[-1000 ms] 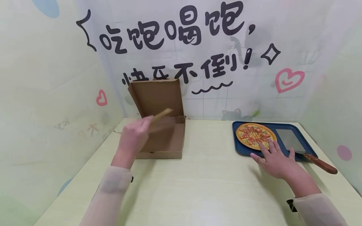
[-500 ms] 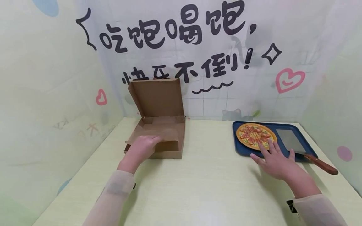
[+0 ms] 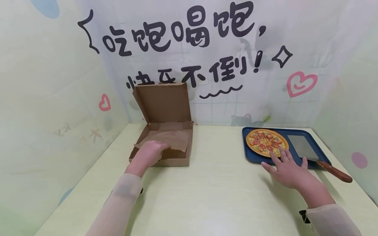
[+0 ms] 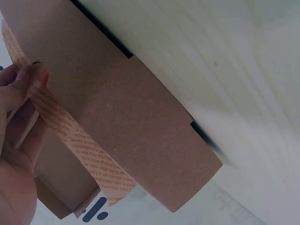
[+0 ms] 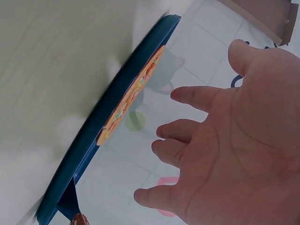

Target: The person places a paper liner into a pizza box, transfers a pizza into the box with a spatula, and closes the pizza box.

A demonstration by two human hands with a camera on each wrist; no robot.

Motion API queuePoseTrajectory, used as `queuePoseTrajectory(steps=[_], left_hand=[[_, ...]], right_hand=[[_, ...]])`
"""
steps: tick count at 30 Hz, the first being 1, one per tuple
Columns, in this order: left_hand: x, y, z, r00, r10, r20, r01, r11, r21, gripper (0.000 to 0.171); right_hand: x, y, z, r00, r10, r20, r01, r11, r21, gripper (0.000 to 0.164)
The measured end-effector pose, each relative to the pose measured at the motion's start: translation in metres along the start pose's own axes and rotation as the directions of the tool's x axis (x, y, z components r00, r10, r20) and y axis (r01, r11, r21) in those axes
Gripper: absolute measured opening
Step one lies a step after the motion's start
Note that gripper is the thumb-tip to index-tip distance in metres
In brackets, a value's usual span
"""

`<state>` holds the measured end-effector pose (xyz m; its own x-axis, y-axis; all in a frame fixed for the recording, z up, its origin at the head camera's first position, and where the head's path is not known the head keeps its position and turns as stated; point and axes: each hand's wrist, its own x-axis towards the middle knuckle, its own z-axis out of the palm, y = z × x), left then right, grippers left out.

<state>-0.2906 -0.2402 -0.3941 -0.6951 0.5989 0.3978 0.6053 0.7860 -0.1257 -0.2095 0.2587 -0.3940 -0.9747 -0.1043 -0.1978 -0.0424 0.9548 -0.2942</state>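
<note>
On the left, a cardboard pizza box (image 3: 169,162) stands with its lid (image 3: 163,104) raised. My left hand (image 3: 150,153) is over the box's front wall and pinches a brown paper sheet (image 3: 169,137). Printed text covers this paper (image 4: 84,140) in the left wrist view, where thumb and fingers hold its edge beside the cardboard wall (image 4: 117,108). My right hand (image 3: 290,171), fingers spread, hovers before a blue tray (image 3: 250,158) bearing a pizza (image 3: 265,142). In the right wrist view, the hand (image 5: 234,136) is apart from the tray and pizza.
A pizza server with a flat metal blade (image 3: 304,147) lies on the tray, its wooden handle (image 3: 335,172) jutting past the right front edge. Printed cloth walls (image 3: 218,111) enclose the table (image 3: 215,186) at the back and sides.
My left hand has come down from above the box to its front wall. The paper has spread out inside the box, its front edge now held. The right hand stays put.
</note>
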Motion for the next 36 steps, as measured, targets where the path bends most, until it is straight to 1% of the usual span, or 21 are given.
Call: queuePoseTrajectory(steps=[4, 9, 14, 16, 20, 25, 30, 32, 34, 36], left_hand=[[0.003, -0.002, 0.002, 0.998, -0.031, 0.060, 0.034, 0.999, -0.038, 0.038], [0.007, -0.001, 0.001, 0.992, -0.065, 0.108, 0.074, 0.993, -0.086, 0.035], [0.007, -0.001, 0.000, 0.984, -0.084, 0.156, 0.098, 0.991, -0.090, 0.027], [0.007, -0.001, 0.000, 0.979, -0.096, 0.179, 0.113, 0.990, -0.089, 0.021], [0.007, -0.001, -0.001, 0.971, -0.107, 0.213, 0.136, 0.983, -0.126, 0.010], [0.008, 0.000, -0.003, 0.970, -0.108, 0.219, 0.144, 0.978, -0.153, 0.013], [0.006, 0.001, -0.006, 0.976, -0.105, 0.191, 0.139, 0.976, -0.170, 0.013], [0.005, 0.002, -0.008, 0.976, -0.108, 0.188, 0.141, 0.976, -0.169, 0.010], [0.003, 0.003, -0.012, 0.974, -0.130, 0.185, 0.158, 0.976, -0.147, 0.007], [0.001, 0.003, -0.015, 0.969, -0.165, 0.182, 0.188, 0.975, -0.117, 0.007]], right_hand=[[0.001, 0.000, 0.001, 1.000, 0.003, 0.002, -0.003, 1.000, -0.006, 0.099], [0.002, 0.001, 0.003, 1.000, 0.003, 0.005, -0.003, 1.000, -0.003, 0.100], [0.002, 0.001, 0.005, 1.000, 0.001, 0.009, -0.001, 1.000, -0.002, 0.099], [0.001, 0.002, 0.005, 1.000, -0.001, 0.010, 0.001, 1.000, 0.000, 0.100], [0.000, 0.002, 0.004, 1.000, -0.003, 0.013, 0.003, 1.000, 0.006, 0.099], [-0.001, 0.002, 0.003, 1.000, -0.005, 0.013, 0.005, 1.000, 0.010, 0.099], [0.000, 0.002, 0.003, 1.000, -0.005, 0.010, 0.005, 1.000, 0.005, 0.100], [-0.001, 0.002, 0.003, 1.000, -0.005, 0.009, 0.005, 1.000, 0.005, 0.100], [-0.002, 0.002, 0.003, 1.000, -0.004, 0.009, 0.004, 1.000, 0.007, 0.099], [-0.002, 0.002, 0.003, 1.000, -0.005, 0.006, 0.005, 1.000, 0.006, 0.100]])
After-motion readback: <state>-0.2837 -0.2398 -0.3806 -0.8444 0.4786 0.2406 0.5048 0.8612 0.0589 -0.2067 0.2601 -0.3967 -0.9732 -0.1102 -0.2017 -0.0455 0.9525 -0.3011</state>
